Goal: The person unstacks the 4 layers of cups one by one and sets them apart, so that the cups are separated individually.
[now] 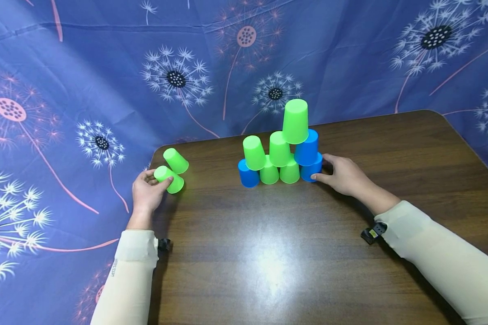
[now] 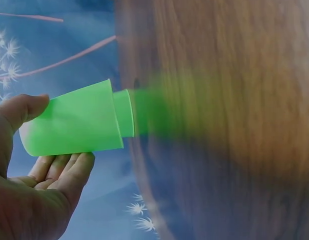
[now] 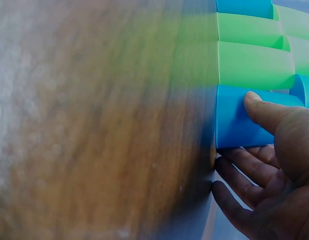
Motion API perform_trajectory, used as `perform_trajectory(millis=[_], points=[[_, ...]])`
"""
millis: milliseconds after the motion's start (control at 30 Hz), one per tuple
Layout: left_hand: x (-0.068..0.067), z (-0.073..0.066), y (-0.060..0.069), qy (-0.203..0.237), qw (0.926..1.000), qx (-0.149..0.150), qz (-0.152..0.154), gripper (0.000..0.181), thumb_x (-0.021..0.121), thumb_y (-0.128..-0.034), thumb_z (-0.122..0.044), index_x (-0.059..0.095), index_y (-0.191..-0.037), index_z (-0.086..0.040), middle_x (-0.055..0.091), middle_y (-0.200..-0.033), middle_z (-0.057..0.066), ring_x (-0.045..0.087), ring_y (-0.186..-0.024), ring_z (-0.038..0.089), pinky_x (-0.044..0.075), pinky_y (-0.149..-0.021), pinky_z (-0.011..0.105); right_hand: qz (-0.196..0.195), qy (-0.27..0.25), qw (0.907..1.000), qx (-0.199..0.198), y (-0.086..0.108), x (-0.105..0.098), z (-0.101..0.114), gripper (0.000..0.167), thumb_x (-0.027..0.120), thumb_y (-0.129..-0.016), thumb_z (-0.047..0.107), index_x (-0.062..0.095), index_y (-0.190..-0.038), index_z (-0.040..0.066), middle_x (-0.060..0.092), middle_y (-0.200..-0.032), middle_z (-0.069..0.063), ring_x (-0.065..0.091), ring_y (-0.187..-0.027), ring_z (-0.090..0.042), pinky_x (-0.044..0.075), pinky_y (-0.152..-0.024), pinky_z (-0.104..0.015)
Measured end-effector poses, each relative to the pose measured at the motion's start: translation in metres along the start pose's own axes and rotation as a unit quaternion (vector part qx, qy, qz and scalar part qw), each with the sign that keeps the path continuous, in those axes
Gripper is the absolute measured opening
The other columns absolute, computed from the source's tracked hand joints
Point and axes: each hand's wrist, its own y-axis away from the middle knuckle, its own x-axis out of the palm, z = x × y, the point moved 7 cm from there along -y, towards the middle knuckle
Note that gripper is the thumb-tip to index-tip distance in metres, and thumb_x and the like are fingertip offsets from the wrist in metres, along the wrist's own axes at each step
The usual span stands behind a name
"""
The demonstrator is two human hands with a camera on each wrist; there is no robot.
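Observation:
At the table's left side, my left hand [image 1: 146,193] holds a green cup [image 1: 167,178] between thumb and fingers. In the left wrist view, this upside-down cup [image 2: 74,122] has its wide rim toward the table. Just behind it stands another green cup [image 1: 175,161]. My right hand [image 1: 343,175] grips the blue cup [image 1: 310,172] at the right end of a stacked pyramid's bottom row, its thumb on the near side in the right wrist view. A second blue cup [image 1: 307,149] rests above that one. One green cup [image 1: 296,121] tops the stack, toward its right side.
The pyramid's bottom row also has a blue cup [image 1: 249,175] at the left end and green cups [image 1: 269,174] between. Two green cups [image 1: 254,152] sit in the middle row. The brown wooden table [image 1: 227,225] meets a blue dandelion-patterned cloth [image 1: 236,90] behind and at left.

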Motion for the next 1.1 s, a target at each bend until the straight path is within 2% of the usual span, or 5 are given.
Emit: perform_trajectory(millis=[367, 567, 1100], points=[[-0.007, 0.015, -0.013, -0.058, 0.9981, -0.022, 0.006, 0.061, 0.084, -0.0904, -0.026, 0.059, -0.137, 0.003, 0.066, -0.126, 0.019, 0.06, -0.104, 0.017, 0.048, -0.085, 0.019, -0.003, -0.002, 1.0, 0.003, -0.001, 0.001, -0.002, 0.066, 0.078, -0.097, 0.035, 0.053, -0.147, 0.0, 0.062, -0.138, -0.027, 0.057, -0.129, -0.047, 0.046, -0.105, -0.068], [-0.007, 0.016, -0.015, -0.064, 0.9975, -0.028, 0.015, 0.063, 0.084, -0.0902, -0.027, 0.058, -0.139, 0.003, 0.066, -0.128, 0.02, 0.061, -0.105, 0.017, 0.049, -0.086, 0.02, -0.004, -0.004, 1.0, 0.001, -0.002, 0.001, -0.002, 0.066, 0.078, -0.097, 0.034, 0.053, -0.147, 0.0, 0.062, -0.137, -0.027, 0.057, -0.129, -0.047, 0.045, -0.105, -0.068], [-0.002, 0.019, -0.018, -0.067, 0.9967, -0.027, 0.037, 0.071, 0.086, -0.0893, -0.03, 0.054, -0.144, 0.004, 0.065, -0.133, 0.022, 0.064, -0.117, 0.029, 0.051, -0.085, 0.02, -0.005, 0.0, 1.0, 0.0, -0.003, 0.002, -0.002, 0.066, 0.077, -0.098, 0.036, 0.053, -0.146, -0.001, 0.063, -0.136, -0.027, 0.057, -0.128, -0.047, 0.046, -0.105, -0.068]])
